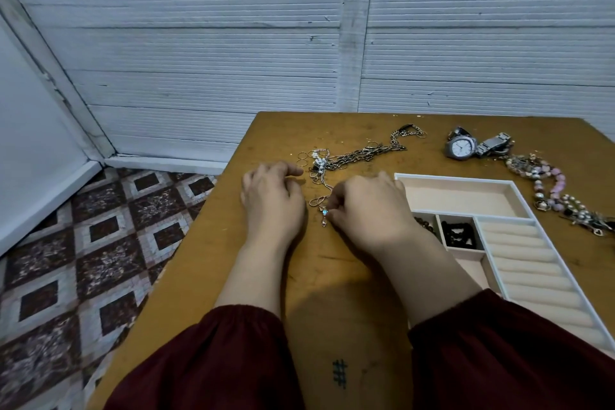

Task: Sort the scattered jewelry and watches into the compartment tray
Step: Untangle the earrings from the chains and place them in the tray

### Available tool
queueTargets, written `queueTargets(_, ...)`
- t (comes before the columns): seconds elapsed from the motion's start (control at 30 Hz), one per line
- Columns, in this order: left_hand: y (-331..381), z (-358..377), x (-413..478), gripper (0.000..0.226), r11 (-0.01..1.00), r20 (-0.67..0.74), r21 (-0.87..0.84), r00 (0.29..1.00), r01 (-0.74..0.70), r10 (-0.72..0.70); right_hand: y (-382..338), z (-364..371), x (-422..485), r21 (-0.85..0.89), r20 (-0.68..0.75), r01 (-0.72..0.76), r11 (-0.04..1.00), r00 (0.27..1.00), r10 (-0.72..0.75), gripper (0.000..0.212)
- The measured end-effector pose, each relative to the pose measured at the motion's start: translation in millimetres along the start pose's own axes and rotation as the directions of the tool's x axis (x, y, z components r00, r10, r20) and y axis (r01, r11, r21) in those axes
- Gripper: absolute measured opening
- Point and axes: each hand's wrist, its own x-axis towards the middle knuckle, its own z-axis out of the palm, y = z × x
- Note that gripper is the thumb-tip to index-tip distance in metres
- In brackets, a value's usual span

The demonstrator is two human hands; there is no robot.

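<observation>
A tangle of thin chains (361, 154) and small rings (303, 156) lies at the table's far middle. A fine necklace with a small blue pendant (324, 211) trails toward me, and my right hand (369, 206) pinches it at the pendant end. My left hand (273, 193) rests curled on the table just left of the chains, holding nothing. The white compartment tray (509, 184) sits on the right; two small cells hold dark beaded pieces (461, 233). Two silver watches (461, 147) lie beyond the tray.
Pink and pearl beaded bracelets (549, 190) sprawl at the tray's right side. The tray's ring-roll section (532, 273) lies near me on the right. The wooden table's left edge (199, 220) drops to a patterned tile floor. A grey ribbed wall stands behind.
</observation>
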Motion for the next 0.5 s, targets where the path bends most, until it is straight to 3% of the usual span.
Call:
queueTargets(0.23,-0.7,0.2,-0.4,0.030,1.000,-0.008,0.001,1.000,-0.013,0.013,0.9,2.0,0.4,0.023,-0.005,-0.016,1.000,1.000,0.016,0.024)
queueTargets(0.5,0.4,0.0,-1.3,0.030,1.000,-0.012,-0.002,1.000,-0.022,0.022,-0.7,-1.1,-0.7,0.023,0.000,0.048,0.999,0.999,-0.048,0.013)
